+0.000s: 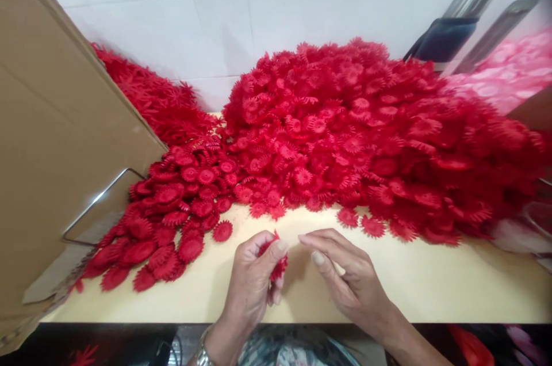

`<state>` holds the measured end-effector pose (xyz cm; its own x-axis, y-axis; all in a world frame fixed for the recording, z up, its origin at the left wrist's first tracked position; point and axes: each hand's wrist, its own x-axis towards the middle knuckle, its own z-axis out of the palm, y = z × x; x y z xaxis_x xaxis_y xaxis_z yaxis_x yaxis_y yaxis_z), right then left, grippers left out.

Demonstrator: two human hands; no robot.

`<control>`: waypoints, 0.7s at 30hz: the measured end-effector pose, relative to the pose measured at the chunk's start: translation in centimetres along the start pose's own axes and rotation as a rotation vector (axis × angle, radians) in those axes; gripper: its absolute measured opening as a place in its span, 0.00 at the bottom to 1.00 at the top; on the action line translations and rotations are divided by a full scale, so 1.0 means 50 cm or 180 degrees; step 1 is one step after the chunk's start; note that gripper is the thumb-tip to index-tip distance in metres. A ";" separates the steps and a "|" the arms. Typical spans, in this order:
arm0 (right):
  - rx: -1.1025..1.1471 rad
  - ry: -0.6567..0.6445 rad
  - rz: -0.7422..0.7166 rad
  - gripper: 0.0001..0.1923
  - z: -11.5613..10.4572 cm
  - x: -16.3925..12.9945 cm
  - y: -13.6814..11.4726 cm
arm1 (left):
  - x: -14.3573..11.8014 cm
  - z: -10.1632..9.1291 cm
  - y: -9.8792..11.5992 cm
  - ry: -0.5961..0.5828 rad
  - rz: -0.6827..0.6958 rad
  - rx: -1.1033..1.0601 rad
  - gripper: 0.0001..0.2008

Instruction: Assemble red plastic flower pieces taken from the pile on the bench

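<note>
My left hand (250,274), with a metal watch at the wrist, is closed on a red petal piece (280,268) with fringed edges. Its thumb presses on the front, and the fingers hide part of it; whether it is one layer or a stack I cannot tell. Just to the right, my right hand (351,274) has its fingers stretched out and the thumb apart, with nothing visible between them. Beyond both hands lies a large heap of red fringed flower discs (328,130). Thicker red flowers (168,228) form a smaller pile on the left, and a single flower (222,231) lies near my left hand.
A cardboard box (64,124) stands at the left, with a bent metal wire (97,202) beside it. Narrow-petalled red pieces (150,101) pile up behind. Pink petals (513,72) and a dark holder (448,38) are at the back right. The tabletop (452,285) ends close to my body.
</note>
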<state>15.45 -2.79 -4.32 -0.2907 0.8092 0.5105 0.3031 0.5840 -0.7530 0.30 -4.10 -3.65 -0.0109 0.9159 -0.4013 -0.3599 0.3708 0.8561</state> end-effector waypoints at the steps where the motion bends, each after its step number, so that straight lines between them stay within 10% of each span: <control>1: 0.0051 0.0017 0.0107 0.11 0.000 0.005 -0.005 | 0.002 0.006 0.002 0.0042 -0.0002 0.0107 0.18; 10: -0.0105 -0.0522 0.0518 0.03 0.003 0.037 -0.015 | 0.006 0.040 -0.018 -0.0459 -0.0024 -0.0002 0.17; 21: -0.1093 0.0729 -0.0147 0.11 0.011 0.124 0.009 | 0.013 -0.001 -0.026 -0.0492 0.0065 -0.0314 0.15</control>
<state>13.29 2.45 -1.70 -0.1133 0.7524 0.6489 0.5908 0.5761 -0.5649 0.70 -3.99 -5.04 0.1218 0.9386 -0.3228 -0.4510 0.3421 0.8244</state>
